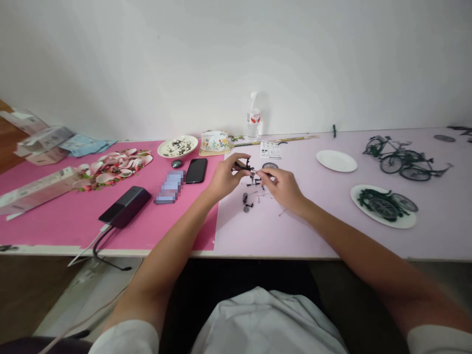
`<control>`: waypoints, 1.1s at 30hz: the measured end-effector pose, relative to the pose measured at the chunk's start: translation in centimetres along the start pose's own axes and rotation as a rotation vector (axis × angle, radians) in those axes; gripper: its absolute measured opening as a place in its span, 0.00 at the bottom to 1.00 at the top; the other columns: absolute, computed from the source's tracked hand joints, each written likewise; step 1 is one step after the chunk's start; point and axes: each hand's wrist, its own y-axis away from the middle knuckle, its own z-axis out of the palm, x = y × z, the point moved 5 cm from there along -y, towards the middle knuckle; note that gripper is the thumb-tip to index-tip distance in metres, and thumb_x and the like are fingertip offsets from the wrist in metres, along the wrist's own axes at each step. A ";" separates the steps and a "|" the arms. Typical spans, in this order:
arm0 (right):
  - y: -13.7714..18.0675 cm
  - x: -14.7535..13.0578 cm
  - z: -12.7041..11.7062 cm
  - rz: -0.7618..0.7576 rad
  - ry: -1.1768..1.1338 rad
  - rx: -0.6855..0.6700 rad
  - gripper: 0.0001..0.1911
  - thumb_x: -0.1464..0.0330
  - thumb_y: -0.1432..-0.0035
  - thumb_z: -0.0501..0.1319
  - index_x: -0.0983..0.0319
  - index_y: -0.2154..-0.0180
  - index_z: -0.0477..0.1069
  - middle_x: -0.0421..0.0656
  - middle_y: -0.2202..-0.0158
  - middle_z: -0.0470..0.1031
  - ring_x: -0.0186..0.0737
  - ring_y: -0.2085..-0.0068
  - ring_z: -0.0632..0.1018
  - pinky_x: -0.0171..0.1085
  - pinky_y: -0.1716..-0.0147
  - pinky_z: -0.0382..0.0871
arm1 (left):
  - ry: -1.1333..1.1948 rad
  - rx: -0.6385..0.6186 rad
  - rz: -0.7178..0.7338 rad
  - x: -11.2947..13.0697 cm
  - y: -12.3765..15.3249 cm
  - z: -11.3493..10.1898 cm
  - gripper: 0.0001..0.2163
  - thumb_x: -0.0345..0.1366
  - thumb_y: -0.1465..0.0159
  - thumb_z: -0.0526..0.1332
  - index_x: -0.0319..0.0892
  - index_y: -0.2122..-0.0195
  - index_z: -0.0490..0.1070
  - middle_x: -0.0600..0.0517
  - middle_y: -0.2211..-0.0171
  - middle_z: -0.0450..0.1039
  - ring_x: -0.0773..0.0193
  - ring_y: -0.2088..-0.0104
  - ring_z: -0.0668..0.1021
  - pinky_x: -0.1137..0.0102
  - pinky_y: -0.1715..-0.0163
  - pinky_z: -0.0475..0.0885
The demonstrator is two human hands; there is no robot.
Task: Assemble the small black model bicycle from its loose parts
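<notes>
My left hand (pixel 227 176) pinches a small black plastic part (pixel 244 167), which looks like a piece of a model bicycle. Close beside it, my right hand (pixel 280 186) has its thumb and finger closed at the part's near end. A thin pale bit shows between the two hands, too small to name. Behind the right hand a small spoked wheel (pixel 270 165) is partly hidden. Below the hands, several tiny black and grey pieces (pixel 246 198) and thin pins lie scattered on the pale tabletop (pixel 258 236).
Assembled model bicycles (pixel 391 155) stand at the right, near a white plate (pixel 336 161) and another plate of dark green parts (pixel 383 206). An instruction sheet (pixel 271 150) and a bottle (pixel 253 120) are behind. Leftward are a phone (pixel 196 170), a bowl (pixel 178 146) and a power bank (pixel 125 206).
</notes>
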 end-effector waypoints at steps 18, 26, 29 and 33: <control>-0.2 0.1 -1.0 -0.225 0.139 0.105 0.14 0.62 0.26 0.59 0.53 0.51 0.84 0.48 0.61 0.82 0.50 0.56 0.78 0.47 0.58 0.76 | 0.380 -0.162 -0.152 -1.6 -0.3 0.8 0.30 0.48 0.39 0.77 0.39 0.42 0.72 0.47 0.67 0.82 0.61 0.67 0.85 0.71 0.67 0.77; -0.2 0.4 -0.8 -0.271 0.194 0.147 0.13 0.64 0.27 0.61 0.53 0.52 0.86 0.48 0.63 0.81 0.50 0.57 0.75 0.47 0.58 0.74 | 0.340 -0.177 -0.141 -1.2 -0.3 0.5 0.25 0.45 0.38 0.76 0.38 0.46 0.74 0.47 0.68 0.82 0.60 0.67 0.85 0.69 0.66 0.78; -0.2 0.5 -0.7 -0.279 0.208 0.152 0.13 0.64 0.27 0.61 0.51 0.51 0.86 0.47 0.63 0.80 0.50 0.57 0.75 0.48 0.58 0.74 | 0.313 -0.183 -0.136 -1.1 -0.3 0.3 0.24 0.44 0.38 0.76 0.38 0.46 0.75 0.47 0.67 0.82 0.60 0.67 0.85 0.69 0.66 0.77; -0.2 0.4 -0.6 -0.303 0.235 0.149 0.13 0.64 0.27 0.61 0.51 0.51 0.86 0.47 0.63 0.78 0.49 0.56 0.74 0.48 0.55 0.74 | 0.295 -0.182 -0.135 -1.2 -0.3 0.3 0.23 0.43 0.38 0.76 0.38 0.46 0.75 0.47 0.68 0.82 0.61 0.68 0.85 0.71 0.67 0.76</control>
